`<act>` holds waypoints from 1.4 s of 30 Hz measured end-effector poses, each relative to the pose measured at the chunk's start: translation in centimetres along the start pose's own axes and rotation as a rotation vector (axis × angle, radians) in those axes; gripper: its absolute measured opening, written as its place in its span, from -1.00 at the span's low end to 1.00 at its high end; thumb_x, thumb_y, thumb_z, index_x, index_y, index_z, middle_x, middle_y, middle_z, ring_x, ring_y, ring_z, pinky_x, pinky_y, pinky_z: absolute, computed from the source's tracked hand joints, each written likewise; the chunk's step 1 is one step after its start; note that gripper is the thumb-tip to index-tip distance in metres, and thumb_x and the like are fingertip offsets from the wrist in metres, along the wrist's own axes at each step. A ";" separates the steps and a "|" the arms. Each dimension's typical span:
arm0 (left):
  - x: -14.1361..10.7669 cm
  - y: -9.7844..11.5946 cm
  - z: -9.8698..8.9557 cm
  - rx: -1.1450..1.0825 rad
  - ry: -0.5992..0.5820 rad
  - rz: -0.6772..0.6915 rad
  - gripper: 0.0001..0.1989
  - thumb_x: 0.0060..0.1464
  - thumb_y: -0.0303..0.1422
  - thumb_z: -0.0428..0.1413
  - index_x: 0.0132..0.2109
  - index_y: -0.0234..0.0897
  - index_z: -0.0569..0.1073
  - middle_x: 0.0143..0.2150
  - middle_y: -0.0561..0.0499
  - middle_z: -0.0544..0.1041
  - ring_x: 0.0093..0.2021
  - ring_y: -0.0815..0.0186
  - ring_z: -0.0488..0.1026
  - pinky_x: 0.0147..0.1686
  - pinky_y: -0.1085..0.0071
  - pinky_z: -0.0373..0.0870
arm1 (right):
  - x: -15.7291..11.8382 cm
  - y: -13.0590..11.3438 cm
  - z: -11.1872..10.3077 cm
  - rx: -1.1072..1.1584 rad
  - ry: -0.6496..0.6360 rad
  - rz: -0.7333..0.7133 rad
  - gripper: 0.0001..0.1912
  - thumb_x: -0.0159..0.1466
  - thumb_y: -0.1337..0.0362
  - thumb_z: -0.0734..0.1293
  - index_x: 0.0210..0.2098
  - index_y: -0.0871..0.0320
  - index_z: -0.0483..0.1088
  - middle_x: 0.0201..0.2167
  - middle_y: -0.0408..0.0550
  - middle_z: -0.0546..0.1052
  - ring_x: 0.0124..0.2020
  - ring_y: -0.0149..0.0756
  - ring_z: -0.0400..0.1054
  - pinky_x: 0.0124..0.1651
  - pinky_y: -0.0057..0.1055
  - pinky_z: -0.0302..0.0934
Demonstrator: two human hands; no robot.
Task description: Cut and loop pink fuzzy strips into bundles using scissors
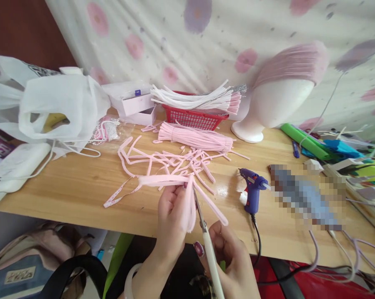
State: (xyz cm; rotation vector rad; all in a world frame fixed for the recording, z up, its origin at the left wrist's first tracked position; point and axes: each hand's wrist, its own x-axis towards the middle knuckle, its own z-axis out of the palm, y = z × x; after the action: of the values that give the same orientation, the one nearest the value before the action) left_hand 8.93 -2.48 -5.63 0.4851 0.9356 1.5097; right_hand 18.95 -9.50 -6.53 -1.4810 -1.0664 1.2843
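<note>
My left hand (170,216) is closed around several pink pipe cleaners (165,180), folded so that some stick out to the left and others hang down. One loose end (212,205) slants off to the lower right. In my right hand (232,257) is a pair of scissors (209,253) with a pale handle, its fingers curled around it. The narrow metal blades point up and touch or nearly touch the pink stems beside my left fingers. Exactly where the tips lie is hidden. Beyond my hands, cut and curled pink pieces (175,160) are scattered on the wooden table (90,182).
A bundle of pink pipe cleaners (195,137) lies before a red basket (193,118) topped with white ones. A blue glue gun (252,189) stands to the right, its cord crossing the table edge. A foam head (274,99), white bags (59,104) and a measuring tape (114,198) are around.
</note>
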 end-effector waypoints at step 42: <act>0.7 -0.2 -0.7 -0.018 -0.013 -0.005 -0.69 -0.02 -0.16 0.42 -0.32 -0.28 0.54 -0.58 0.21 0.28 -0.58 0.52 0.15 -0.59 0.62 0.18 | 0.5 0.8 0.0 0.003 0.020 -0.009 -0.51 0.07 0.14 0.60 -0.50 0.07 0.18 -0.67 -0.41 0.10 -0.62 -0.51 -0.09 -0.52 -0.47 -0.26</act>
State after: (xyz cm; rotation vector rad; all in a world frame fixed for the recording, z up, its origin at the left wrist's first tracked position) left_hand 8.42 -1.99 -6.36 0.4789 0.9115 1.5077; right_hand 19.00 -9.24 -7.38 -1.4824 -1.0561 1.2616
